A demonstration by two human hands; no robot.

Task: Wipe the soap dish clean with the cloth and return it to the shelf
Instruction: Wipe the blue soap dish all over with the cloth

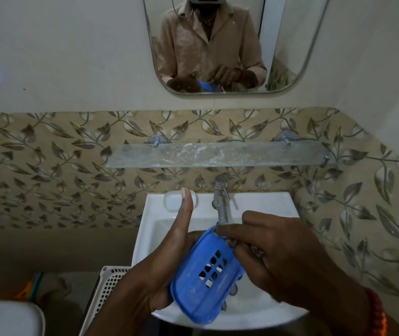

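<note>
leaf-patterned tiles (48,166), mirror (217,44), white sink (266,204)

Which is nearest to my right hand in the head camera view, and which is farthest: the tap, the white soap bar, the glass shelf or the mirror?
From the right hand:
1. Tap, just beyond the fingertips.
2. White soap bar, on the sink's back left corner.
3. Glass shelf, on the wall above the tap.
4. Mirror, highest up.
</note>
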